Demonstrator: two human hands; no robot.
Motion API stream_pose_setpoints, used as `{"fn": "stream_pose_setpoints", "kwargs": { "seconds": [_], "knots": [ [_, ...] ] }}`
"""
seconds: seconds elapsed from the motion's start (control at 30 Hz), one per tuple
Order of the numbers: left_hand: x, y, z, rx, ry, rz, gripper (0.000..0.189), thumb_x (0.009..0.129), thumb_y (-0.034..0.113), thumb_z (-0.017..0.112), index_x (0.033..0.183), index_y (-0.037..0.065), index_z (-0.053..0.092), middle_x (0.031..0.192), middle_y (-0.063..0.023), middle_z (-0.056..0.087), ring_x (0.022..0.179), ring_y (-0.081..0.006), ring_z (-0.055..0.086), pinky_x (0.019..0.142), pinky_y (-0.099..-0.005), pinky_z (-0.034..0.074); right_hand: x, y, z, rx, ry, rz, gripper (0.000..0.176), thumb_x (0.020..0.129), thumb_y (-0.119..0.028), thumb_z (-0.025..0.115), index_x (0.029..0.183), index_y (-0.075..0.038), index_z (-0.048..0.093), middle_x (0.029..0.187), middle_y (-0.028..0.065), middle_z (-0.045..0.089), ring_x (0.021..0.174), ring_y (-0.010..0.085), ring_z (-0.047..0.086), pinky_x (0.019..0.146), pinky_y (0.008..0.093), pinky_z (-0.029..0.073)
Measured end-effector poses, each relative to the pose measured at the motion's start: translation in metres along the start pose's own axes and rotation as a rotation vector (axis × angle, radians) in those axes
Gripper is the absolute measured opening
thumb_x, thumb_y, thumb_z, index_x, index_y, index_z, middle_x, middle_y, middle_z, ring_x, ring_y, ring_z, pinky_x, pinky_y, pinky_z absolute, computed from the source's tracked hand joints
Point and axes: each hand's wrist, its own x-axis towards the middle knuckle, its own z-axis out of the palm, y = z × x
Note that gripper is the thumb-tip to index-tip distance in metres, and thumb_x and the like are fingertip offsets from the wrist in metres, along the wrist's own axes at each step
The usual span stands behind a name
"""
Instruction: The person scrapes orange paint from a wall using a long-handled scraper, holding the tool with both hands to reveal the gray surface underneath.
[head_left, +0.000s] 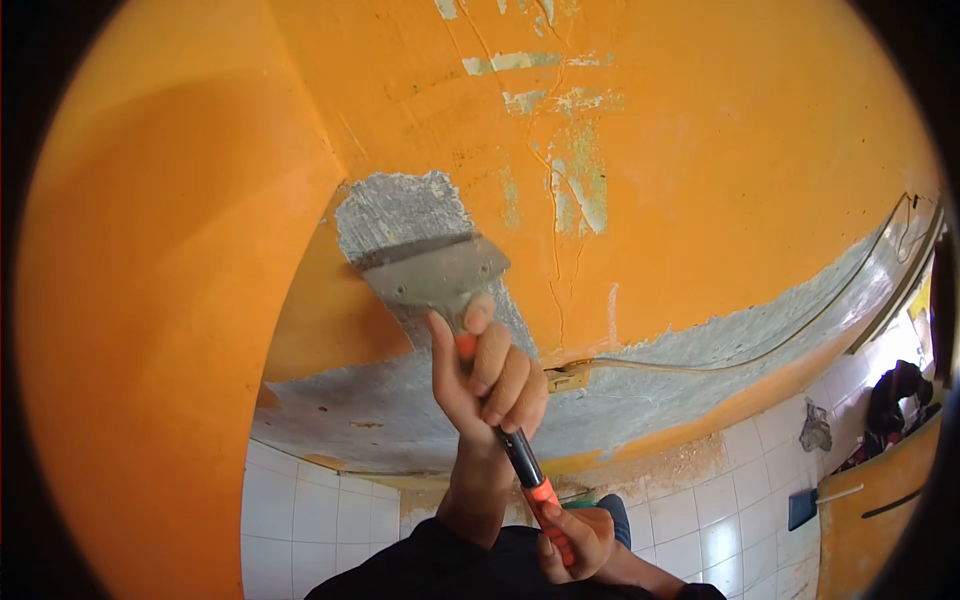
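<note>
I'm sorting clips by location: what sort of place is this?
Probably an indoor room under renovation: a partly stripped orange wall, a wide scraper against it, and white tiles below.

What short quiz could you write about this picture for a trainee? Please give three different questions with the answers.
1. Which bare hand is nearer to the wide, grey metal scraper blade?
2. True or false: the right hand grips that blade.
3. Fill in: the painted wall above the rough, grey patch is ____.

Key: 1. The left hand. 2. False; the right hand holds the red-and-black handle. 3. Orange.
</note>
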Motion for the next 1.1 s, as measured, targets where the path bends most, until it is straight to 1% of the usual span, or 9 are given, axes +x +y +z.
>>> {"fn": "stream_pose_setpoints", "kwargs": {
  "seconds": [0.1, 0.47, 0.57, 0.67, 0.77, 0.93, 1.0, 1.07, 1.1],
  "knots": [
    [-0.007, -0.001, -0.002, 0.056, 0.023, 0.002, 0.046, 0.102, 0.047, 0.025, 0.102, 0.005, 0.044, 0.055, 0.0025, 0.034, 0.035, -0.0061, 0.033, 0.028, -0.0203, 0.032, 0.002, 0.002, 0.002, 0.002, 0.035, -0.047, 0.050, 0.077, 0.001, 0.055, 0.125, 0.013, 0.043, 0.055, 0.0037, 0.048, 0.038, 0.0167, 0.046, 0.036, 0.0287, 0.036],
    [-0.009, -0.003, -0.009, 0.086, 0.034, -0.017, 0.046, 0.102, 0.047, 0.026, 0.102, 0.006, 0.044, 0.054, 0.0032, 0.034, 0.035, -0.0061, 0.034, 0.029, -0.0200, 0.032, -0.015, 0.003, 0.004, 0.025, 0.018, 0.015, 0.052, 0.076, 0.001, 0.056, 0.124, 0.014, 0.043, 0.056, 0.0049, 0.050, 0.037, 0.0166, 0.047, 0.037, 0.0283, 0.038],
    [-0.005, -0.001, -0.002, 0.065, 0.050, 0.001, 0.045, 0.101, 0.047, 0.026, 0.102, 0.006, 0.044, 0.054, 0.0030, 0.034, 0.035, -0.0062, 0.034, 0.029, -0.0197, 0.033, 0.000, 0.005, 0.001, 0.020, 0.031, -0.057, 0.052, 0.075, 0.001, 0.056, 0.124, 0.013, 0.043, 0.056, 0.0050, 0.050, 0.038, 0.0170, 0.047, 0.037, 0.0284, 0.038],
    [-0.004, 0.000, -0.001, 0.073, 0.016, -0.004, 0.045, 0.102, 0.047, 0.025, 0.102, 0.006, 0.044, 0.055, 0.0029, 0.034, 0.035, -0.0063, 0.035, 0.029, -0.0197, 0.033, -0.005, 0.000, 0.000, -0.002, -0.005, 0.014, 0.051, 0.075, 0.001, 0.057, 0.123, 0.012, 0.044, 0.056, 0.0045, 0.049, 0.037, 0.0173, 0.047, 0.037, 0.0282, 0.038],
    [-0.007, -0.001, -0.007, 0.068, 0.008, -0.003, 0.045, 0.102, 0.046, 0.025, 0.102, 0.006, 0.044, 0.055, 0.0027, 0.034, 0.035, -0.0064, 0.035, 0.029, -0.0197, 0.033, -0.008, 0.003, 0.004, 0.017, 0.057, -0.026, 0.052, 0.074, 0.001, 0.057, 0.123, 0.012, 0.044, 0.055, 0.0035, 0.048, 0.037, 0.0170, 0.046, 0.036, 0.0281, 0.036],
    [0.007, 0.003, 0.012, 0.066, 0.006, 0.007, 0.044, 0.102, 0.046, 0.025, 0.101, 0.006, 0.043, 0.054, 0.0029, 0.035, 0.035, -0.0063, 0.035, 0.029, -0.0198, 0.033, 0.019, -0.005, -0.004, 0.033, 0.032, -0.050, 0.050, 0.075, 0.000, 0.056, 0.122, 0.013, 0.044, 0.054, 0.0043, 0.049, 0.038, 0.0174, 0.048, 0.038, 0.0278, 0.038],
    [-0.001, 0.000, 0.006, 0.079, 0.010, -0.001, 0.044, 0.102, 0.046, 0.025, 0.100, 0.006, 0.043, 0.054, 0.0029, 0.035, 0.035, -0.0063, 0.035, 0.029, -0.0199, 0.033, 0.018, -0.014, -0.007, -0.004, 0.097, -0.059, 0.043, 0.084, -0.001, 0.052, 0.124, 0.014, 0.046, 0.070, 0.0099, 0.059, 0.049, 0.0191, 0.055, 0.044, 0.0294, 0.044],
    [-0.002, 0.000, 0.001, 0.083, 0.027, -0.004, 0.044, 0.102, 0.046, 0.025, 0.100, 0.006, 0.043, 0.055, 0.0030, 0.035, 0.035, -0.0063, 0.035, 0.028, -0.0201, 0.032, 0.012, -0.010, -0.009, 0.009, 0.027, -0.014, 0.044, 0.083, -0.002, 0.052, 0.123, 0.014, 0.047, 0.070, 0.0105, 0.060, 0.049, 0.0190, 0.055, 0.045, 0.0290, 0.044],
    [0.005, 0.000, 0.009, 0.079, 0.023, -0.005, 0.044, 0.102, 0.046, 0.025, 0.100, 0.007, 0.043, 0.055, 0.0030, 0.035, 0.035, -0.0063, 0.035, 0.028, -0.0203, 0.031, 0.016, -0.006, -0.007, -0.102, 0.061, -0.120, 0.044, 0.083, -0.003, 0.052, 0.123, 0.014, 0.047, 0.068, 0.0093, 0.060, 0.048, 0.0187, 0.054, 0.045, 0.0288, 0.044]
  ]
}}
